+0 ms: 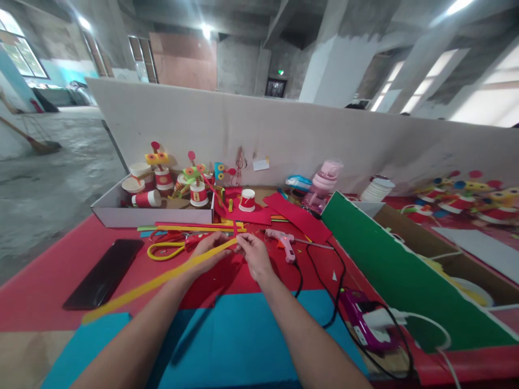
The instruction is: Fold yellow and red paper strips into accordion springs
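A long yellow paper strip (pixel 162 278) runs from my fingertips down to the left, across my left forearm. My right hand (pixel 256 256) pinches its upper end. My left hand (pixel 208 253) is closed with its fingertips at the same end, partly behind the strip. A narrow red strip (pixel 235 228) stands up at the fingertips; how it meets the yellow one is too small to tell. Yellow-handled scissors (pixel 166 250) lie left of my left hand. To the right of my right hand rests a pink hot glue gun (pixel 284 240). Beyond my hands stands a red-and-white paper cup (pixel 247 200).
A white box (pixel 158 217) holds paper cups and cup figures. A black phone (pixel 104 274) lies left. At right are a green panel (pixel 397 275), a purple power socket (pixel 367 321) and loose cables. Red card (pixel 298 216) and a pink fan-like item (pixel 324 183) sit farther back.
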Tool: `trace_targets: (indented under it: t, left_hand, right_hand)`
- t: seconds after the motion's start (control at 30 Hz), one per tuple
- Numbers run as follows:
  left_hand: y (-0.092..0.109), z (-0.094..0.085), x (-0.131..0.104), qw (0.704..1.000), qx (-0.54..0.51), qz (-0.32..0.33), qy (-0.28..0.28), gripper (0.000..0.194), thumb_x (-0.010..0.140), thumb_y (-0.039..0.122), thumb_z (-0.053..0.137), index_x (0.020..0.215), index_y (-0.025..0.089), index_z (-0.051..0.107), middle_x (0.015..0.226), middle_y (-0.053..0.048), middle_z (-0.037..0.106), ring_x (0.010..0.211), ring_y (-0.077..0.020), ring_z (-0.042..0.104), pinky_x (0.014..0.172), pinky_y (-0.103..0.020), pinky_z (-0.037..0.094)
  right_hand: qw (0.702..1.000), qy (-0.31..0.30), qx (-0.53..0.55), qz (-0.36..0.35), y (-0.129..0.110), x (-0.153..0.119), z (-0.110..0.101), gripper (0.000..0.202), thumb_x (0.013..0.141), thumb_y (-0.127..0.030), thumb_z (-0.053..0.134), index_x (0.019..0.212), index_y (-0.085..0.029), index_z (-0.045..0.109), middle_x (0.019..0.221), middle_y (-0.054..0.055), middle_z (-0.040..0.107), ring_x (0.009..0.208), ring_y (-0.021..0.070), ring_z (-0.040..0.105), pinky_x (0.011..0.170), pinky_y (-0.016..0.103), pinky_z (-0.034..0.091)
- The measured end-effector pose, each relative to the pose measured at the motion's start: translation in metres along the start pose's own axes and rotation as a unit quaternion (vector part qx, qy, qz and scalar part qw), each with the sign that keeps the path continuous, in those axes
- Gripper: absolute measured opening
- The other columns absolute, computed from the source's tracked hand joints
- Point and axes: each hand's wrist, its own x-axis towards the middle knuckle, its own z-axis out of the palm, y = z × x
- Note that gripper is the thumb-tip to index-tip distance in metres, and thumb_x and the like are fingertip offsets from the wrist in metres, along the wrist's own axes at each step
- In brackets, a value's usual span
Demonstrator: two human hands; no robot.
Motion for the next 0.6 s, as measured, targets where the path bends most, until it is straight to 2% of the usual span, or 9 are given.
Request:
trace_targets:
  t: [0.1,0.17,0.3,0.6]
  left_hand:
    - [0.008,0.008,-0.004,1.0,-0.002,0.0,-0.013,0.026,0.065,0.033,0.074,0.084,0.018,0.064,0.08,-0.004,0.064,0.071,-0.0165,0.056,0.063,-0.025,0.044]
    - [0.012,0.011,-0.005,1.0,-0.012,0.005,0.021,0.021,0.071,0.037,0.069,0.075,0.018,0.061,0.071,-0.002,0.06,0.066,-0.0144,0.052,0.06,-0.024,0.041]
    - [0.011,0.011,-0.003,0.998,-0.011,0.003,0.064,0.031,0.08,0.043,0.058,0.062,0.018,0.053,0.059,0.002,0.05,0.058,-0.012,0.044,0.058,-0.023,0.035]
    - [0.013,0.01,-0.004,0.996,0.023,0.004,0.082,0.031,0.08,0.043,0.058,0.061,0.019,0.052,0.06,0.002,0.049,0.062,-0.0139,0.044,0.061,-0.025,0.034]
  right_hand:
    - [0.999,-0.003,0.029,0.014,0.001,0.0,0.001,0.027,0.06,-0.04,0.076,0.072,-0.019,0.065,0.056,-0.004,0.057,0.053,0.011,0.052,0.054,0.024,0.041]
    - [0.999,-0.011,0.029,0.016,0.0,-0.002,0.002,0.026,0.06,-0.039,0.076,0.071,-0.019,0.065,0.058,-0.004,0.059,0.054,0.0105,0.052,0.056,0.024,0.042]
    - [0.999,-0.029,0.018,0.033,-0.002,-0.005,0.005,0.025,0.059,-0.038,0.076,0.069,-0.019,0.064,0.057,-0.005,0.057,0.054,0.0097,0.052,0.058,0.024,0.043]
    - [0.998,-0.052,-0.025,0.012,-0.007,-0.005,0.002,0.021,0.062,-0.036,0.074,0.065,-0.018,0.062,0.055,-0.004,0.058,0.052,0.0101,0.052,0.056,0.024,0.042]
